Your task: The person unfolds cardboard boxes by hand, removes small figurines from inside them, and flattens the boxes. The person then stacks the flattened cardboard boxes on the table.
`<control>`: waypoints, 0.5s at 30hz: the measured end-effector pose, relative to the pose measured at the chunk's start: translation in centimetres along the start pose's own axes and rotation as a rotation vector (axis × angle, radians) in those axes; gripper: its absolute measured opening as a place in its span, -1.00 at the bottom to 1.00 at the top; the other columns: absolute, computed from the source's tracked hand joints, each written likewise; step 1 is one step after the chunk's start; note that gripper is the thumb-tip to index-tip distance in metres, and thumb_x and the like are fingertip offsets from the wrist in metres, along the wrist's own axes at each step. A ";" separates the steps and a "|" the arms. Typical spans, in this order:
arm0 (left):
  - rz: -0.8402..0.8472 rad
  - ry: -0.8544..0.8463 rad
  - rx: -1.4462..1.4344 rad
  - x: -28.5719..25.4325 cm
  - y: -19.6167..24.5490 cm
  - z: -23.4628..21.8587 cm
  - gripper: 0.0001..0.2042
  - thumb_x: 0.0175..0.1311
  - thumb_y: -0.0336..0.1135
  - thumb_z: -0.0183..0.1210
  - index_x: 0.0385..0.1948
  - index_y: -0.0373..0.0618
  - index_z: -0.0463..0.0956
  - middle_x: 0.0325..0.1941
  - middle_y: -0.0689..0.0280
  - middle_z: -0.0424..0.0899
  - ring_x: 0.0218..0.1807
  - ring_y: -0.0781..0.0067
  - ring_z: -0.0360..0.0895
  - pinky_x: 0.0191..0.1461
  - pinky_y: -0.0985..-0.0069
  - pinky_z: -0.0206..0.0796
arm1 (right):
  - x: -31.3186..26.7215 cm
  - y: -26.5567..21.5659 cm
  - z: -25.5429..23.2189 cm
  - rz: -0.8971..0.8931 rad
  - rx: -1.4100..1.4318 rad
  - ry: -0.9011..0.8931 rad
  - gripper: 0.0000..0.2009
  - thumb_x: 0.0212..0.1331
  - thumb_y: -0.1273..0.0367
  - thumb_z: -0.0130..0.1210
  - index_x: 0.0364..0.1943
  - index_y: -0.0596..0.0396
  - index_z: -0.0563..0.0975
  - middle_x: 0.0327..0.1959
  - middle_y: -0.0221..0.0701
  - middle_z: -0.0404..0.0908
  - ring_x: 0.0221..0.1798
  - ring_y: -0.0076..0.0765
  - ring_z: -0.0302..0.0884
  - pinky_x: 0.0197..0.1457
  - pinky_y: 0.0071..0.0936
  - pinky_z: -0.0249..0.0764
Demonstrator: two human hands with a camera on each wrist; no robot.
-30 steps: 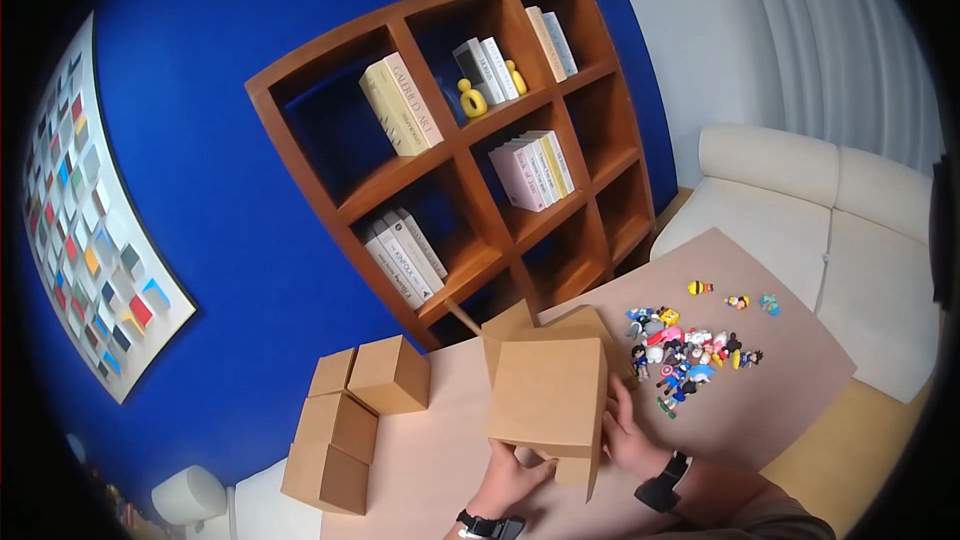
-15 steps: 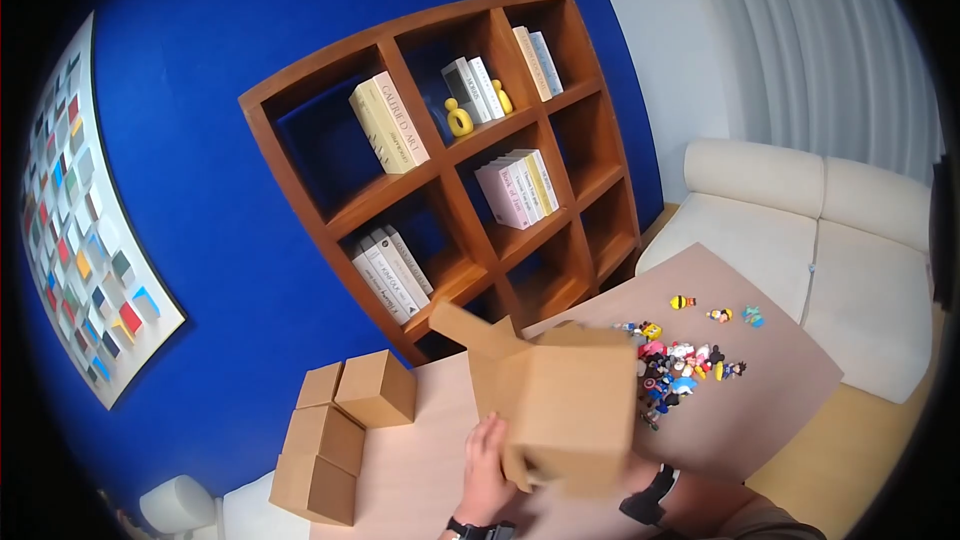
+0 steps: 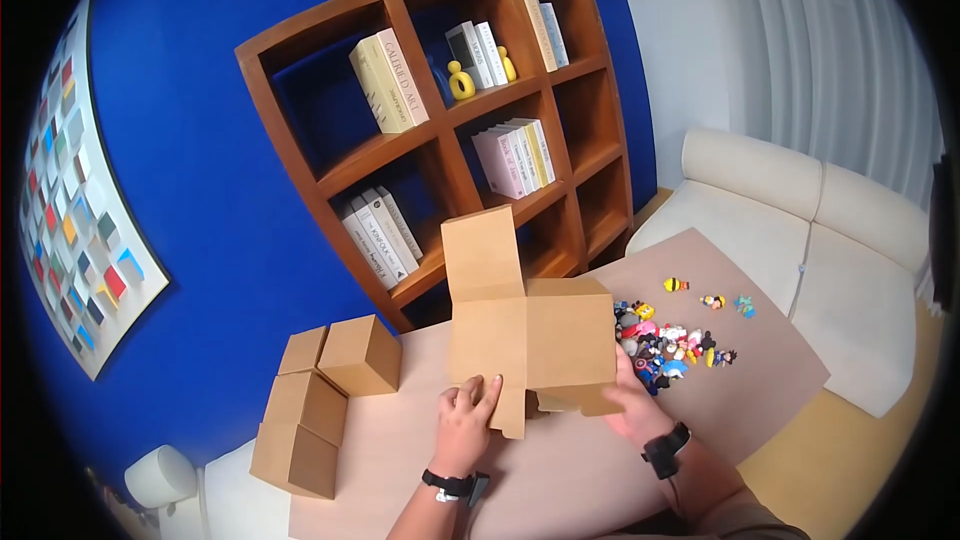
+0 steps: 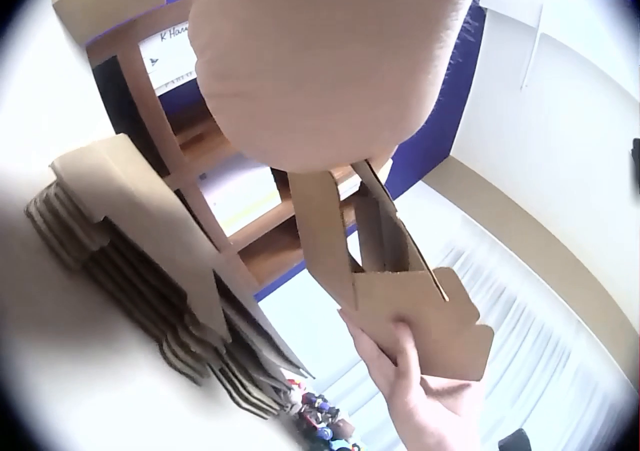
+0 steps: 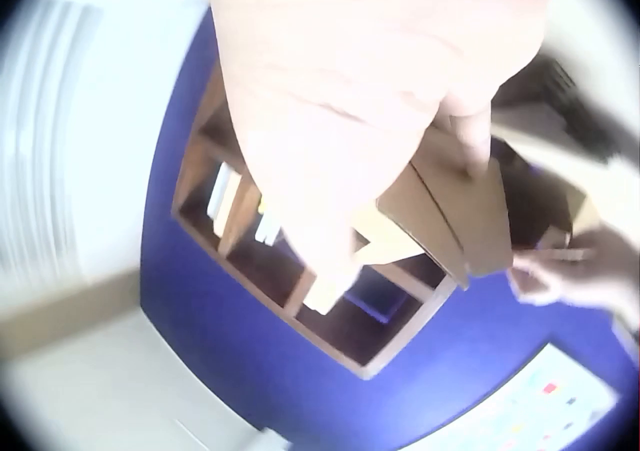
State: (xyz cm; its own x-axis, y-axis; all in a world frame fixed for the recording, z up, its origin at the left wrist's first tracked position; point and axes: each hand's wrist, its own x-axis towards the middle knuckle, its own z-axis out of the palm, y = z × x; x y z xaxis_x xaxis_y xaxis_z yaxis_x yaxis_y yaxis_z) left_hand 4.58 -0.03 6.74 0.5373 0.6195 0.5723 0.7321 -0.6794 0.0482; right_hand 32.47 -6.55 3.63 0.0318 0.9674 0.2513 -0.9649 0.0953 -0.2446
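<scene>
I hold a brown cardboard box (image 3: 535, 340) up over the table, with both hands on it. Its lid flap (image 3: 482, 250) stands straight up at the top left. My left hand (image 3: 468, 418) grips the box's lower left edge, fingers lying on the front. My right hand (image 3: 628, 402) holds the lower right side from underneath, partly hidden by the box. In the left wrist view the right hand (image 4: 410, 381) pinches a bottom flap (image 4: 425, 316). The right wrist view shows a box corner (image 5: 455, 206) under my palm.
Several closed cardboard boxes (image 3: 330, 380) are stacked at the table's left. A heap of small toy figures (image 3: 668, 345) lies right of the box, with three loose ones (image 3: 712, 301) beyond. A wooden bookshelf (image 3: 450, 130) stands behind; a cream sofa (image 3: 800, 210) is at the right.
The box has been turned in my hands, and its lid flap now points straight up. My left hand has shifted onto the lower left edge.
</scene>
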 end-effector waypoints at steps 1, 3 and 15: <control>0.002 -0.001 -0.006 -0.1 -0.2 0.4 -0.32 0.07 -0.63 0.28 0.33 0.14 0.59 0.26 0.13 0.56 0.16 -0.08 0.38 0.31 0.15 0.37 | -0.2 0.0 -0.7 -0.045 -0.373 -0.059 0.08 0.29 0.46 0.33 0.69 -0.20 -0.25 0.66 -0.28 0.04 0.64 -0.24 0.14 0.58 -0.04 0.30; -0.134 0.066 -0.137 0.2 -0.2 0.8 -0.25 0.00 -0.63 0.31 0.36 0.19 0.57 0.32 0.18 0.53 0.15 -0.07 0.39 0.29 0.17 0.41 | -0.4 -0.3 -1.0 -0.092 -0.758 -0.116 0.12 0.25 0.49 0.36 0.69 -0.19 -0.28 0.66 -0.23 0.04 0.63 -0.22 0.16 0.58 -0.01 0.31; 0.018 0.113 -0.130 1.4 7.3 -4.5 -0.31 0.01 -0.64 0.22 0.32 0.06 0.60 0.26 0.13 0.57 0.03 0.01 0.40 0.21 0.23 0.37 | 1.8 2.4 6.3 -0.368 -1.920 0.284 0.11 -0.01 0.17 0.55 0.60 0.10 0.06 0.54 0.16 0.14 0.59 0.32 0.19 0.59 0.00 0.26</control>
State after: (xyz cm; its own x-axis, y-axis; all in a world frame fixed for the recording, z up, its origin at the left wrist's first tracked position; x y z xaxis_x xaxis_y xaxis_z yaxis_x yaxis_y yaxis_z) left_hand 8.78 -5.89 11.60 0.4943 0.5636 0.6618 0.6585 -0.7398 0.1382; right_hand 28.60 -6.05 9.37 0.3507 0.8299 0.4338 0.5939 0.1610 -0.7882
